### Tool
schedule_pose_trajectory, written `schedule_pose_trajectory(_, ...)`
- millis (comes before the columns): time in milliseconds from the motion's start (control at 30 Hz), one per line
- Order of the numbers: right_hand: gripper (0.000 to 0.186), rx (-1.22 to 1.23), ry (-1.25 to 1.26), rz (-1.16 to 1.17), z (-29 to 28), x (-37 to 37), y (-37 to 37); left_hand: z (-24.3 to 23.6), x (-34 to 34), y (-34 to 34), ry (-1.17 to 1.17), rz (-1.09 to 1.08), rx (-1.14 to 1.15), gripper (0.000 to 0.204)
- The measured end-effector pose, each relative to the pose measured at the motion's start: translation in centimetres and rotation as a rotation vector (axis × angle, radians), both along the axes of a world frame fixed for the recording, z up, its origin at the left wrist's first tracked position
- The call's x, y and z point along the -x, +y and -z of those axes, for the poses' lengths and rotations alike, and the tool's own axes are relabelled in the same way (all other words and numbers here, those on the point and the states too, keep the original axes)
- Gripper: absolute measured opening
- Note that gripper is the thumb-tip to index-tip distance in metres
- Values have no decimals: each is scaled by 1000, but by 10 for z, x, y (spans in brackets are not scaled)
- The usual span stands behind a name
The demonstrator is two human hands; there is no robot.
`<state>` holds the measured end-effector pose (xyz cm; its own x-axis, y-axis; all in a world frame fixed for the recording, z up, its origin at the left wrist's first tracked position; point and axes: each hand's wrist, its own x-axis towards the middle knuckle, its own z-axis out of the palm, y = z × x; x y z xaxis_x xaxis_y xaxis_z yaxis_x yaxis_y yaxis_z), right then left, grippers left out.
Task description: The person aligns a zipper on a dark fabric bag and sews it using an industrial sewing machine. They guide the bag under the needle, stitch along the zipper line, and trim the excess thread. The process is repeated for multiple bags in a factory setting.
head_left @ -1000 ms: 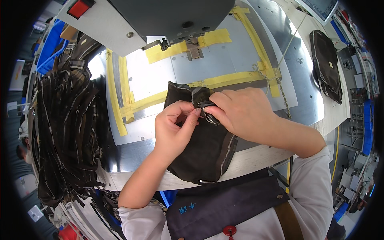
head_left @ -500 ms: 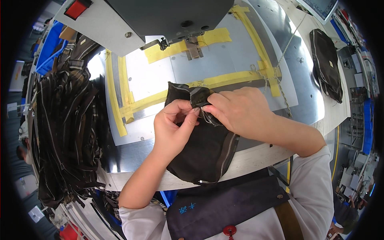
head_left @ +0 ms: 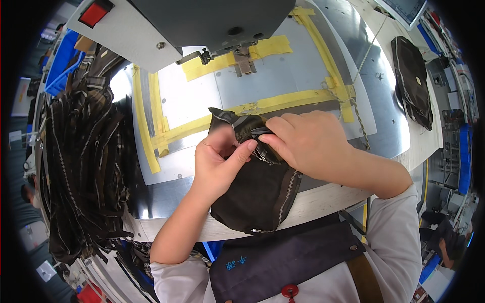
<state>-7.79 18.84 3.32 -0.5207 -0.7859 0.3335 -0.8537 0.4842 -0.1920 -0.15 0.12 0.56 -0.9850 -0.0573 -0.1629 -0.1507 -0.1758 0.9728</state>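
Your right hand [head_left: 310, 139] is pinched, thumb against forefinger, on the bunched upper part of the dark cloth piece [head_left: 247, 197]. Your left hand [head_left: 214, 164] is partly curled, its thumb tip at the fold and its forefinger blurred, so whether it grips anything you cannot tell. Between and just below them, a short curve of metal zipper teeth [head_left: 263, 157] shows. The cloth lies in front of you, its lower end at the bench [head_left: 323, 204] edge, its top over the yellow tape [head_left: 298, 99]. It looks light, soft and floppy, stiffer along the side zipper [head_left: 287, 198]; the doubled fold beside the teeth seems the surest hold. Beyond stands the machine head [head_left: 227, 25]; a heap of zippered pieces [head_left: 60, 151] lies left, a folded dark piece [head_left: 411, 83] right.
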Motion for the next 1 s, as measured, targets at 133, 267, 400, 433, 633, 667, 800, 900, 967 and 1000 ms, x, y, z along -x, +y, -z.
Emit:
schedule_pose_trajectory(133,26,-24,-2,-6,-1,0,1,0,-1,-2,-19,-17,24,13)
schedule_pose_trajectory(267,21,-66,-73,18,-5,-1,3,0,0,-1,-10,-33,-9,12)
schedule_pose_trajectory(400,21,-59,-79,17,-5,0,3,1,0,-1,-9,-31,-30,11)
schedule_pose_trajectory(433,21,-58,-80,15,-5,0,3,1,0,-1,-12,-33,-34,11)
schedule_pose_trajectory(633,20,-88,-98,7,-8,0,3,0,-1,-1,-25,-33,-3,9)
schedule_pose_trajectory(667,20,-100,-102,8,-9,-1,3,0,-1,0,-26,-33,-3,8)
schedule_pose_trajectory(800,22,-158,-151,25,-9,1,5,5,-2,1,9,-41,84,12)
schedule_pose_trajectory(900,25,-170,-161,19,-8,2,3,11,-4,1,-5,-88,129,19)
schedule_pose_trajectory(967,27,-86,-160,-13,-3,3,4,12,-4,1,6,-104,102,17)
schedule_pose_trajectory(1000,27,-82,-159,-12,-1,3,3,10,-3,1,4,-111,94,16)
